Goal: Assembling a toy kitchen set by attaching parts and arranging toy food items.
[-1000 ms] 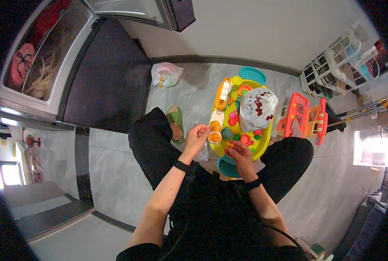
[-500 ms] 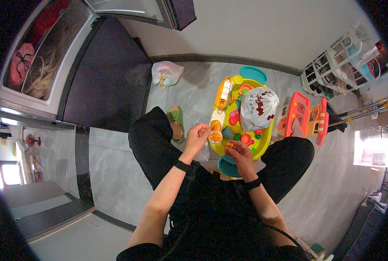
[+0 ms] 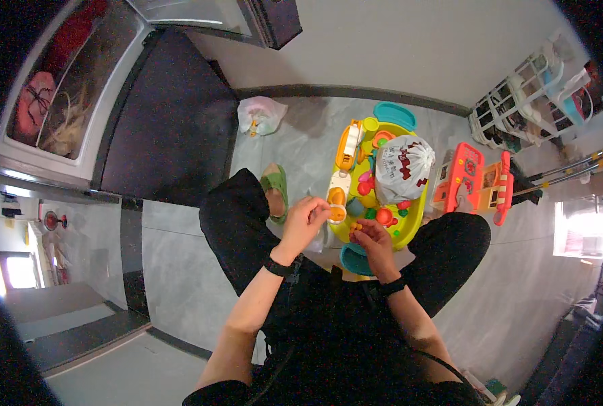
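My left hand (image 3: pixel 303 227) is closed in a pinch at the left edge of a yellow-green toy tub (image 3: pixel 407 234). Its fingertips are beside a round orange-and-white toy part (image 3: pixel 337 213); whether anything small is between them is hidden. My right hand (image 3: pixel 376 247) pinches a small orange piece (image 3: pixel 356 229) over the tub's near edge. Behind the hands, the tub holds colourful toy pieces, among them a red toy pot (image 3: pixel 385 216) and a pink piece (image 3: pixel 365 183). A white drawstring bag (image 3: pixel 406 169) rests on top of them.
Right of the tub stands a red-and-orange toy stand (image 3: pixel 471 183). A white wire rack (image 3: pixel 518 105) is at the far right. A plastic bag (image 3: pixel 262 115) lies on the floor by the dark cabinet (image 3: pixel 169 122). My green-slippered foot (image 3: pixel 274 189) is left of the tub.
My left fingers have shifted slightly and now sit a little closer over the edge of the orange-and-white part. My right hand keeps the orange piece in nearly the same place.
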`<state>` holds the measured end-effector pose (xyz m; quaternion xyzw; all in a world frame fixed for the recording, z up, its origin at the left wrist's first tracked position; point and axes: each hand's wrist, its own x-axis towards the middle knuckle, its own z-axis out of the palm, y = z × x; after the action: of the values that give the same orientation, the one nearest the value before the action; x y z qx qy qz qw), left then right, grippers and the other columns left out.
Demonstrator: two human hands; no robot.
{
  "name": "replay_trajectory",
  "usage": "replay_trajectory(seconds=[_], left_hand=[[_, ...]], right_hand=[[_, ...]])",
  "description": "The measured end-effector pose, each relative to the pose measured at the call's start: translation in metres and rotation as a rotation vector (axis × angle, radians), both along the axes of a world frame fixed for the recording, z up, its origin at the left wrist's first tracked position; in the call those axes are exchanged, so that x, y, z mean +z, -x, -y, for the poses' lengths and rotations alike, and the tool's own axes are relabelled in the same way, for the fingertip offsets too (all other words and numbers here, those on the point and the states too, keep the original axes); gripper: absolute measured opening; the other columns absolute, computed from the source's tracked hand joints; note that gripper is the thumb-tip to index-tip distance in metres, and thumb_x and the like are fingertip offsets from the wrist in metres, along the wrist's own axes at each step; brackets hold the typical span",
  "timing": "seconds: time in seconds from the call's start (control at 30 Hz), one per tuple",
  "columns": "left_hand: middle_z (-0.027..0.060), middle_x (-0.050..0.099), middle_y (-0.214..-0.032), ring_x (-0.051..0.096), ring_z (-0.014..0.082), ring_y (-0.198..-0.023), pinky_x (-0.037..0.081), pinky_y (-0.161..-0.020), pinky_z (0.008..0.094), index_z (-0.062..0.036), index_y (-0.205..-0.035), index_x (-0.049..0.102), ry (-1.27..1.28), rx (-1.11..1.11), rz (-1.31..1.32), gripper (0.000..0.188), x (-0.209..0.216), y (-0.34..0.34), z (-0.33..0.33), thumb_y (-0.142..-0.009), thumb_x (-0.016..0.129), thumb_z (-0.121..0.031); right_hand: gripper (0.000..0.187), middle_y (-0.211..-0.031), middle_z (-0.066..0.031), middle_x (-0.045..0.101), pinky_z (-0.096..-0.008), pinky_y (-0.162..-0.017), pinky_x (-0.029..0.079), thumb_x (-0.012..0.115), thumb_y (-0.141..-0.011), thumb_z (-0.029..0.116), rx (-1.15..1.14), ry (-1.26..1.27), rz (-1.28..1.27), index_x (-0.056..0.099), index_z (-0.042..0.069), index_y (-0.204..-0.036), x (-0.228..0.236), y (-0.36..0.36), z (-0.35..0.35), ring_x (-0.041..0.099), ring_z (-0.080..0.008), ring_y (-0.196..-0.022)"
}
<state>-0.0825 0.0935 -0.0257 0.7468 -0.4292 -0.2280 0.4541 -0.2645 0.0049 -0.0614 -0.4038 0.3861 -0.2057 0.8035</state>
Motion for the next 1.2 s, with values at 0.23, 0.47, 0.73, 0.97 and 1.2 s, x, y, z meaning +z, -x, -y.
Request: replay_trajectory(seconds=[0.23, 0.47, 0.73, 0.97, 1.2], left_hand=[[0.0053, 0.056, -0.078, 0.052, 0.0172, -0.058, 0.041, -0.051, 0.028, -0.0074, -0.087, 0.061, 0.012, -0.058, 0.14, 0.017, 0.009, 0.01, -0.007, -0.071, 0.069, -0.009], [0.0065, 0.055, -0.081, 0.058, 0.024, -0.067, 0.047, -0.057, 0.0327, -0.0069, -0.087, 0.06, 0.045, -0.05, 0.352, 0.02, 0.013, 0.016, -0.007, -0.069, 0.068, -0.006], [0.0068, 0.055, -0.084, 0.06, 0.0265, -0.07, 0.049, -0.057, 0.0333, -0.0056, -0.087, 0.059, 0.104, -0.072, 0.425, 0.022, 0.009, 0.019, -0.003, -0.067, 0.069, -0.004], [0.0074, 0.057, -0.084, 0.061, 0.0265, -0.07, 0.049, -0.058, 0.0331, -0.0051, -0.088, 0.06, 0.118, -0.085, 0.422, 0.022, 0.003, 0.018, -0.004, -0.068, 0.069, -0.005], [0.0075, 0.058, -0.087, 0.062, 0.0262, -0.072, 0.05, -0.059, 0.0323, -0.0052, -0.091, 0.06, 0.021, -0.063, 0.294, 0.023, 0.005, 0.018, -0.006, -0.069, 0.069, -0.005]], right_hand=[[0.026, -0.091, -0.0072, 0.061, -0.0278, -0.076, 0.051, 0.062, -0.081, 0.003, 0.015, -0.02, 0.021, 0.055, 0.002, -0.106, -0.004, -0.002, -0.004, 0.061, -0.0164, -0.083], [0.025, -0.09, -0.0065, 0.061, -0.0279, -0.076, 0.051, 0.06, -0.083, 0.006, 0.092, -0.088, 0.109, 0.057, 0.002, -0.107, 0.011, -0.01, -0.007, 0.061, -0.0153, -0.079], [0.025, -0.094, -0.0048, 0.061, -0.0247, -0.075, 0.048, 0.058, -0.083, 0.004, 0.166, -0.117, 0.149, 0.057, 0.001, -0.108, 0.015, -0.018, -0.011, 0.06, -0.0121, -0.077], [0.027, -0.09, -0.0076, 0.061, -0.0269, -0.07, 0.047, 0.06, -0.081, 0.005, 0.201, 0.631, -0.062, 0.056, 0.0, -0.107, 0.018, -0.024, -0.013, 0.059, -0.016, -0.076], [0.023, -0.085, -0.0152, 0.058, -0.0377, -0.064, 0.045, 0.063, -0.077, 0.007, 0.242, 1.289, -0.188, 0.056, 0.002, -0.098, 0.04, -0.03, 0.001, 0.057, -0.032, -0.074]])
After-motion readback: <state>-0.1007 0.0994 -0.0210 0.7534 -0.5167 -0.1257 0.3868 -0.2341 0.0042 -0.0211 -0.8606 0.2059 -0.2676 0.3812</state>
